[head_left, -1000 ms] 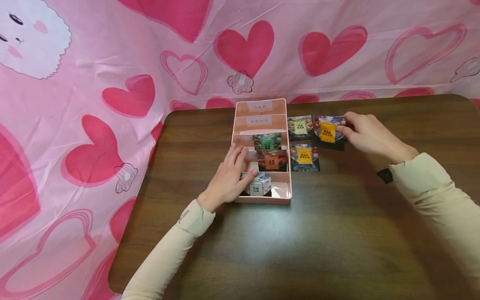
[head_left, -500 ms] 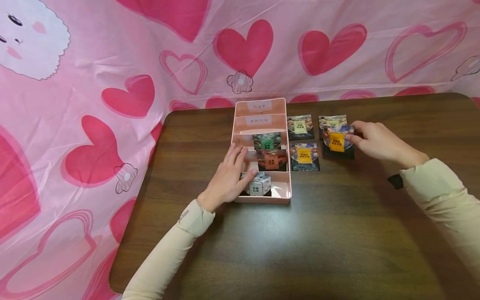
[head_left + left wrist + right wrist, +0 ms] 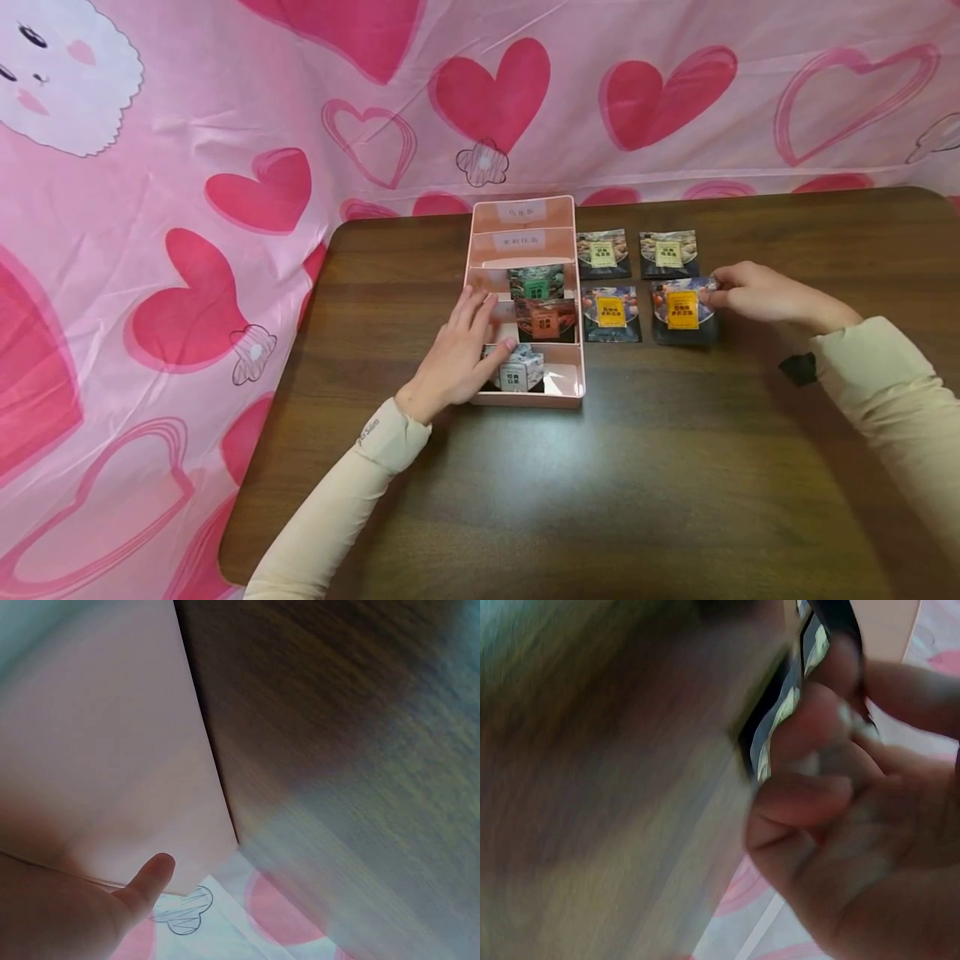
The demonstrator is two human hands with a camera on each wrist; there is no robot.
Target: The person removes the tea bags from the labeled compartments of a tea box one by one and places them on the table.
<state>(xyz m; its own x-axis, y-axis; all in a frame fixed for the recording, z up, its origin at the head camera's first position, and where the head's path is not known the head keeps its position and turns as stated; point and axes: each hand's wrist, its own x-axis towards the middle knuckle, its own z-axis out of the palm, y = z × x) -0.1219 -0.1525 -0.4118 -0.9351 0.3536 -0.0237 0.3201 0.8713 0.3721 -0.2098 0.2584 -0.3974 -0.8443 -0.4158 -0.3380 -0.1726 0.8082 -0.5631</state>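
A pink divided box stands on the table. My left hand rests over its left side with the fingers extended, the thumb at a pale grey-white tea sachet in the front compartment. To the right, my right hand pinches the right edge of a dark tea sachet with a yellow-orange label. A matching sachet lies between it and the box. Behind them lie two sachets with pale green labels, a left one and a right one. Fingers hide the pinched edge in the right wrist view.
In the box's middle compartments sit a green-label sachet and a red-label sachet. The two rear compartments show paper labels on their walls. A pink heart-patterned cloth hangs behind the brown wooden table.
My right hand has carried the yellow-label sachet toward me and slightly right, off the right pale-green-label sachet, to the front row. The left hand has stayed on the box.
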